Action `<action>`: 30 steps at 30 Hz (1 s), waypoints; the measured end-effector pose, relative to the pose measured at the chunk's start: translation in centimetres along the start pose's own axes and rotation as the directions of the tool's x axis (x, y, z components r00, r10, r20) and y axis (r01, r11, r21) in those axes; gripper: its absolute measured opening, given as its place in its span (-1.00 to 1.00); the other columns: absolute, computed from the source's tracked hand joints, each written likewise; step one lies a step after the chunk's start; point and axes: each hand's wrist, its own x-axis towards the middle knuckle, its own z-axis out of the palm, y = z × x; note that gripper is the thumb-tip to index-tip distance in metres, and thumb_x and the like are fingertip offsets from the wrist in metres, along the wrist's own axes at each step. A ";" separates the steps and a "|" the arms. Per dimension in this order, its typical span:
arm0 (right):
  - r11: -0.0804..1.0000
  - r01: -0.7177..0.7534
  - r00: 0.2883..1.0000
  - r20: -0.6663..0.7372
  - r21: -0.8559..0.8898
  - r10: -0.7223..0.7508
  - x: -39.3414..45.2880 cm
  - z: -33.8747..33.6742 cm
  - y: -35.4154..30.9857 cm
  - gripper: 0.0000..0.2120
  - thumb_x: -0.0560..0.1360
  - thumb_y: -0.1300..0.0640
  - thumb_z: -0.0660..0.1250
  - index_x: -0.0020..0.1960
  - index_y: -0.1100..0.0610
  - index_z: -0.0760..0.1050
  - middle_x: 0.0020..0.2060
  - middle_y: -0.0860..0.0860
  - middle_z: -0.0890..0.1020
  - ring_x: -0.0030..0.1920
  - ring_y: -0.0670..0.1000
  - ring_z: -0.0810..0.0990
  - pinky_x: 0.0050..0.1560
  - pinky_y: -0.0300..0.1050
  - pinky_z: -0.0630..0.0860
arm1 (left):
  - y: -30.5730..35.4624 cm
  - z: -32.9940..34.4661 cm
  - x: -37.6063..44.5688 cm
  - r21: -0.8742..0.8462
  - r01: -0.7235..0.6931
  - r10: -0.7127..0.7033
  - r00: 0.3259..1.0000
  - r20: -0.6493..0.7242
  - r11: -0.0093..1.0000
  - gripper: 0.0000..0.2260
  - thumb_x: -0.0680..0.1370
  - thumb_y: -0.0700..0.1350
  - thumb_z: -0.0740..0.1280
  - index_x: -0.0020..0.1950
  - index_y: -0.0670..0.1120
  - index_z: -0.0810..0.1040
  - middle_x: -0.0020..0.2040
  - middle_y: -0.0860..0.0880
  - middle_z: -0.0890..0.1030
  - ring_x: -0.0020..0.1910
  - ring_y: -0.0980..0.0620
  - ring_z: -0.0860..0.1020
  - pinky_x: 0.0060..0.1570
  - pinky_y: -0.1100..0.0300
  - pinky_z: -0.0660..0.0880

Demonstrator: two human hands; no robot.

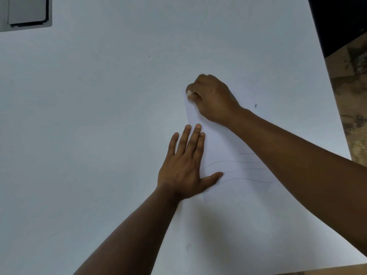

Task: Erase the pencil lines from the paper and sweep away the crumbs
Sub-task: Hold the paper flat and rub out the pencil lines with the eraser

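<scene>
A white sheet of paper point(222, 147) lies on the white table, hard to tell from it. Faint curved pencil lines point(244, 167) cross its middle, between my two arms. My left hand point(186, 165) lies flat on the sheet's left edge, fingers spread and pointing away from me, thumb on the paper. My right hand point(212, 98) is closed at the sheet's far left corner, pinching a small white eraser point(189, 93) against the paper. My right forearm covers part of the sheet and the right ends of the lines.
The white table point(89, 116) fills most of the view. A grey device point(25, 12) sits at its far left corner. A small dark speck point(255, 105) lies right of my right hand. The table's right edge point(325, 62) borders a patterned floor.
</scene>
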 end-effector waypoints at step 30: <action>0.995 0.069 0.997 -0.024 -0.077 -0.071 0.4 0.3 0.1 -0.76 0.59 0.20 0.20 0.03 0.32 0.59 -0.08 0.23 0.57 -0.08 0.22 0.54 -0.07 0.09 0.50 | 0.1 -0.1 0.0 0.006 0.012 -0.012 0.999 -0.040 1.000 -0.07 0.58 0.49 0.00 0.68 -0.19 0.02 0.70 -0.13 -0.03 0.68 -0.09 -0.13 0.62 -0.10 -0.15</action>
